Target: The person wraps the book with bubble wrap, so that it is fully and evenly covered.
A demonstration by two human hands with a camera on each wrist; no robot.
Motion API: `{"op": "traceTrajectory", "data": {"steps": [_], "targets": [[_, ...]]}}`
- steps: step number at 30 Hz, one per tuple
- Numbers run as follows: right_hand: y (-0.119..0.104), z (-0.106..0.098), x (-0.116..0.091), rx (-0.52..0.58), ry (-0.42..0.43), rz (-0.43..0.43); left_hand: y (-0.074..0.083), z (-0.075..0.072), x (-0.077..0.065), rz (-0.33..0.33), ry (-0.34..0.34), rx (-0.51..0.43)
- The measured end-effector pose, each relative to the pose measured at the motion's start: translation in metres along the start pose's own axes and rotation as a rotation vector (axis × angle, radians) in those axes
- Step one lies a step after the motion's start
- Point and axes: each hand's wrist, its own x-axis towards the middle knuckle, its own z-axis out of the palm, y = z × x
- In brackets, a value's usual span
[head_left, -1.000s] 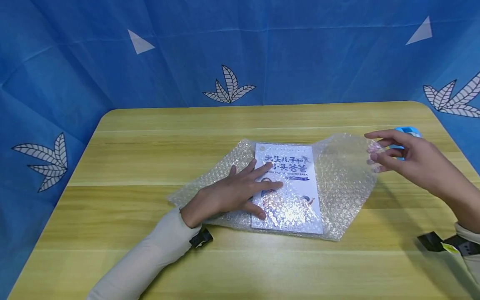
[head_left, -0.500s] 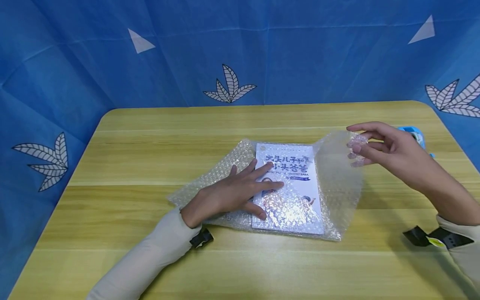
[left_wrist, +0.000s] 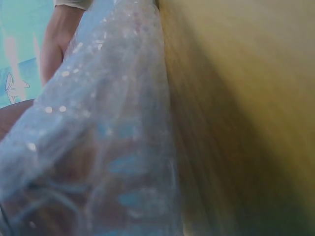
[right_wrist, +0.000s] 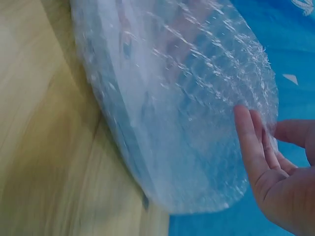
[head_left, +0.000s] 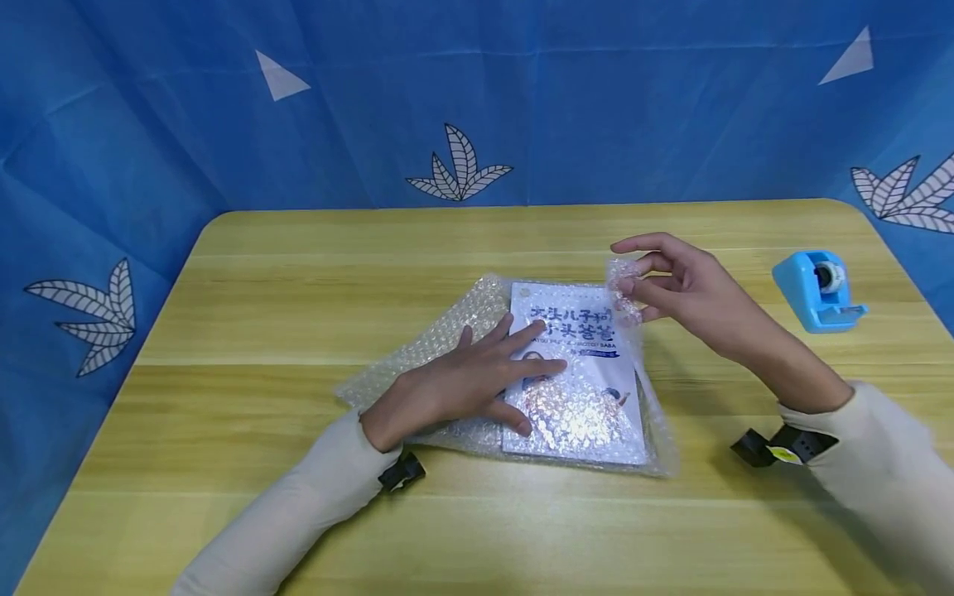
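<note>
A book (head_left: 589, 397) with a white cover and blue lettering lies on a sheet of bubble wrap (head_left: 440, 339), which also spreads out beneath it to the left. My left hand (head_left: 477, 372) rests on the book's left part with fingers spread. Near the book's upper right corner, my right hand (head_left: 681, 285) pinches the edge of the wrap's right side between thumb and fingers. That side stands lifted and curves up over the book's right edge. In the right wrist view the bubble wrap (right_wrist: 197, 113) bows upward, its edge between the thumb and fingers.
A blue tape dispenser (head_left: 816, 294) with a roll in it stands at the right of the wooden table (head_left: 261, 290). A blue patterned cloth (head_left: 358, 99) hangs behind the table's far edge.
My right hand has moved left with the wrap's right side, folding it from flat out on the right to up beside the book. The tape dispenser is now uncovered. My left hand stays put.
</note>
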Motion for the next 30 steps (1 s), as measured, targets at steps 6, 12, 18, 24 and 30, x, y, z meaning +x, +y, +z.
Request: {"op": "traceTrajectory", "data": {"steps": [6,12,18,24,30], "targets": [[0.001,0.019,0.014,0.044,-0.069,-0.025,0.0,-0.001,0.002,-0.001,-0.01,-0.002],[0.003,0.037,0.026,0.055,-0.091,0.026,0.001,-0.002,0.002,0.001,-0.014,0.009],[0.011,0.055,0.032,-0.008,-0.118,0.05,0.0,-0.001,0.002,-0.008,-0.023,0.007],[0.015,0.062,0.03,-0.056,-0.158,-0.008,-0.001,-0.001,0.001,-0.043,-0.002,-0.056],[0.016,0.062,0.028,-0.067,-0.21,-0.048,-0.001,-0.001,0.0,-0.05,0.036,-0.108]]}}
